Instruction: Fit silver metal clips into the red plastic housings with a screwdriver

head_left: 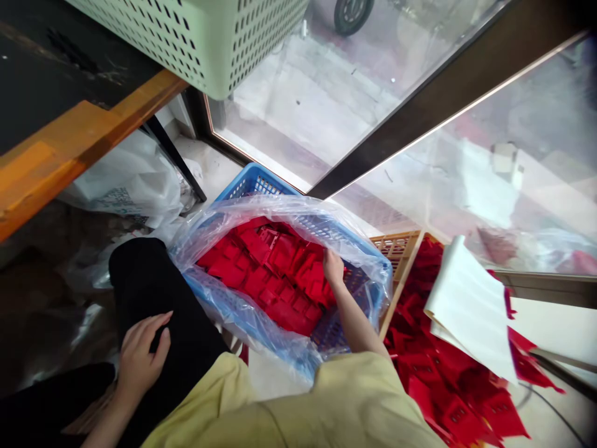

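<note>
A blue plastic basket (pixel 254 177) lined with a clear plastic bag (pixel 224 214) stands on the floor in front of me. Inside lie red flat pieces (pixel 261 274) that look like small pouches, packed in overlapping rows. My right hand (pixel 334 269) reaches in at the right end of the rows, its fingers curled closed at the red pieces. Its fingertips are partly hidden; it seems to grip one of them. My left hand (pixel 142 358) rests on my black-trousered leg (pixel 149 280), holding nothing, with fingers stretched and thumb apart.
Right of the blue basket, a tan crate (pixel 396 249) overflows with loose red pieces (pixel 443 373), with a white sheet (pixel 476 311) on top. A table (pixel 84 143) with a pale green basket (pixel 219 50) is at upper left. White plastic bags (pixel 130 174) lie below. Framed glass (pixel 364 137) borders the far side.
</note>
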The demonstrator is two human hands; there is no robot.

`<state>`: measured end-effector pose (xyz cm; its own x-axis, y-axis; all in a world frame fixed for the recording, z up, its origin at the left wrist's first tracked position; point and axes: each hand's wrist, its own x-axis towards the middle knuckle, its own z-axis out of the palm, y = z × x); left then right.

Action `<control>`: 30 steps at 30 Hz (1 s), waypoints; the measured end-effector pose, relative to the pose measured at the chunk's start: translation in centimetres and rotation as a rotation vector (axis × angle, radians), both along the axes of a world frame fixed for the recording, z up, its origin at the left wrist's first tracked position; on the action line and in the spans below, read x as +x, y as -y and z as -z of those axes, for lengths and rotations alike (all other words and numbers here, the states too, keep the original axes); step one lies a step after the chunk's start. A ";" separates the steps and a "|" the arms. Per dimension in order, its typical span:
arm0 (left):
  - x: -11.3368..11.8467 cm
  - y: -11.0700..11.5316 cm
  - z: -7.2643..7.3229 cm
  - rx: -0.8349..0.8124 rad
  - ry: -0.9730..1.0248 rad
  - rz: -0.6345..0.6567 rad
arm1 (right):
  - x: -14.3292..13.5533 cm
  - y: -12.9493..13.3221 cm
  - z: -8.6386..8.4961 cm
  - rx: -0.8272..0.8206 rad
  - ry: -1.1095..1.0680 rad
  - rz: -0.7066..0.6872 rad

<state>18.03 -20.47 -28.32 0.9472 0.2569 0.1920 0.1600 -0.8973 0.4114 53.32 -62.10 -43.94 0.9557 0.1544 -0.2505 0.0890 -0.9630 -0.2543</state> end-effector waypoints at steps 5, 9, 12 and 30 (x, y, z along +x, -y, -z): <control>-0.3 0.0 0.0 -0.013 0.009 -0.003 | 0.8 -2.8 2.1 0.098 -0.132 -0.095; -0.4 0.0 0.2 -0.010 0.005 -0.005 | 4.6 -6.3 2.8 0.124 -0.153 -0.089; -0.5 0.0 0.2 -0.010 0.002 -0.009 | 8.8 -7.4 1.8 0.114 -0.131 -0.052; -0.9 -0.1 0.7 -0.020 0.009 -0.016 | 6.0 -13.8 4.1 0.070 -0.167 -0.206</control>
<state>17.12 -20.38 -29.03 0.9411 0.2762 0.1950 0.1709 -0.8863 0.4305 59.35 -48.27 -48.06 0.8488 0.3639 -0.3837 0.2323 -0.9084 -0.3475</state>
